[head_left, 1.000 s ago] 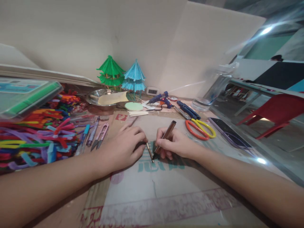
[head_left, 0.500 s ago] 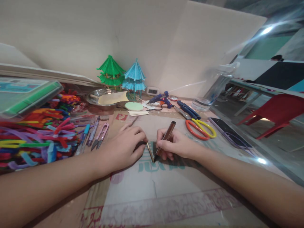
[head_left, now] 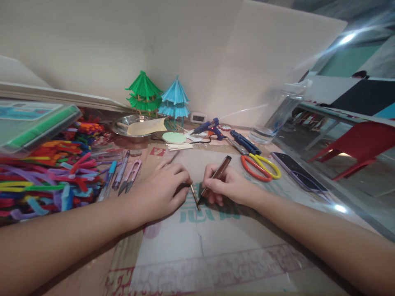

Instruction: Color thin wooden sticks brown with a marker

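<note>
My left hand [head_left: 163,189] is closed in a pinch on a thin wooden stick [head_left: 194,197] and holds it down against the cardboard sheet [head_left: 197,242]. My right hand [head_left: 230,187] grips a brown marker [head_left: 216,179] like a pen. The marker's tip touches the lower end of the stick. Both hands rest on the cardboard at the middle of the table.
A heap of coloured pipe cleaners [head_left: 46,172] lies left, with pens and purple thread snips [head_left: 131,176] beside it. Behind stand green [head_left: 143,92] and blue paper pagodas [head_left: 175,98], a steel bowl [head_left: 129,125], a blue glue gun [head_left: 210,127], red-yellow scissors [head_left: 261,166], a phone [head_left: 298,170] and a water bottle [head_left: 277,115].
The marker has tilted slightly, its top end shifting a little to the right. The left hand and the stick have stayed in place.
</note>
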Demonstrator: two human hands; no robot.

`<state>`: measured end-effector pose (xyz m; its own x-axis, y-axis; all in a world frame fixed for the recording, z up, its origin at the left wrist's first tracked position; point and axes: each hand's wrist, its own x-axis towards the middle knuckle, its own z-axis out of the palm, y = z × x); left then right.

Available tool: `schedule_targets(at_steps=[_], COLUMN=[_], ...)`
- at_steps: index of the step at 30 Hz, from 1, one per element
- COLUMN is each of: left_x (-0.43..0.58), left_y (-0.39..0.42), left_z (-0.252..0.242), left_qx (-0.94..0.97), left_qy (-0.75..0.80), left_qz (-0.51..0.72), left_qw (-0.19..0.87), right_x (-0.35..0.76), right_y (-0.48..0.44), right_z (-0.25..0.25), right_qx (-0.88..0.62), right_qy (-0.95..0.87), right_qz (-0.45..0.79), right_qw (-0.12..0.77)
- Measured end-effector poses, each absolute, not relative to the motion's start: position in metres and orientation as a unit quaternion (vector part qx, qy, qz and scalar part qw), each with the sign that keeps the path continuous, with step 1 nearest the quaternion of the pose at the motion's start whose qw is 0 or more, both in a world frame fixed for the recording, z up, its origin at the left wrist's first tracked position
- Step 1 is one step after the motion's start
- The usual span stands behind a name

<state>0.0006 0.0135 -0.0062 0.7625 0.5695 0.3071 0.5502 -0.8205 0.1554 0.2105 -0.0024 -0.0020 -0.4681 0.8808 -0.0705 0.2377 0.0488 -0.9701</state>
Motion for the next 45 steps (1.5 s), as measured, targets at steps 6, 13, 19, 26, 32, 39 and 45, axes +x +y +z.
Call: schedule_targets(at_steps=[6, 13, 19, 26, 32, 39, 45], left_x=[0.0006, 0.0003, 0.0004, -0.0001, 0.0004, 0.0001, -0.0001], left_y=[0.0130, 0.0133, 0.0125, 0.0114, 0.0114, 0.0112, 0.0119], left_z=[-0.0055, -0.0064, -0.0061, -0.0083, -0.0088, -0.0076, -0.0083], left_qx=[0.938, 0.939, 0.938, 0.925, 0.922, 0.925, 0.925], left_qy=[0.299, 0.296, 0.300, 0.329, 0.330, 0.318, 0.320], left_qz=[0.171, 0.174, 0.174, 0.187, 0.195, 0.198, 0.199], left_qw=[0.029, 0.029, 0.024, 0.027, 0.043, 0.058, 0.058], right_x=[0.2089, 0.2091, 0.2069, 0.2063, 0.2062, 0.2065, 0.2070], right_y=[0.0009, 0.0009, 0.0031, 0.0034, 0.0051, 0.0068, 0.0064], right_z=[-0.0050, -0.0053, -0.0045, -0.0038, -0.0038, -0.0050, -0.0039], right_qx=[-0.437, -0.435, -0.440, -0.444, -0.447, -0.437, -0.447], right_qy=[-0.656, -0.666, -0.671, -0.671, -0.678, -0.689, -0.680], right_qz=[0.505, 0.501, 0.472, 0.468, 0.439, 0.434, 0.455], right_qw=[0.352, 0.342, 0.365, 0.366, 0.384, 0.383, 0.362])
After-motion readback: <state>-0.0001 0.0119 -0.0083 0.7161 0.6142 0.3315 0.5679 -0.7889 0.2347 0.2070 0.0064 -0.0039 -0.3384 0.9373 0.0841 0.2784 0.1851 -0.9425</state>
